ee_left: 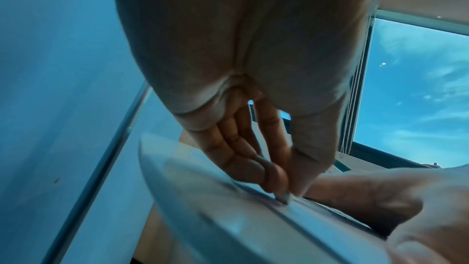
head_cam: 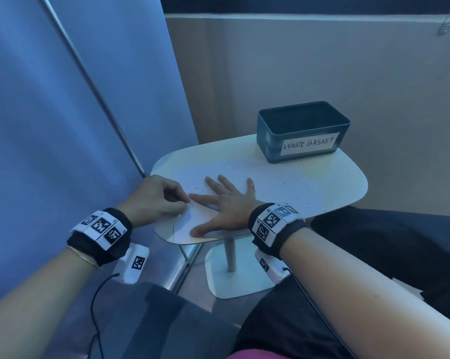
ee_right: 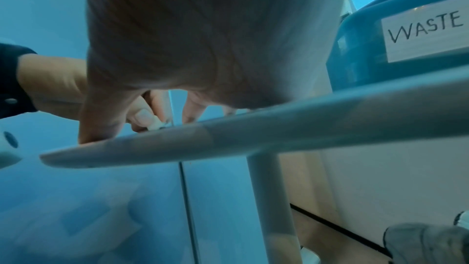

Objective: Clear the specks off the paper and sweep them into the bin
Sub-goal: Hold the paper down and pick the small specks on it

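Under both hands lay the paper (head_cam: 270,182), one white sheet spread flat on the small pale counter (head_cam: 348,177). Item, right hand (head_cam: 223,206): fingers straight and spread, palm down, pressing the near part of the sheet against the counter; it held nothing. Item, left hand (head_cam: 156,200): just beside the right, fingers curled, thumb and fingertips pinching the sheet's near-left corner (head_cam: 190,216), which stood slightly lifted off the counter; the left wrist view showed the same pinch at the sheet's edge. Item, specks (head_cam: 257,174): many tiny dark flecks scattered over the sheet beyond the right fingertips, thinning toward the far right; a few lay close by the fingers. Item, bin (head_cam: 302,130): dark open rectangular box labelled WASTE BASKET, standing on the counter past the right hand, at the sheet's far edge; whether it touched the sheet could not be told. Step in hand, as judged: taking hold of the sheet, none of the specks yet gathered. Next move, as judged: either a flat-handed sweep from the near side toward the bin, or lifting the pinched corner so the specks slide that way, done slowly, since light flecks scatter off the open edges.
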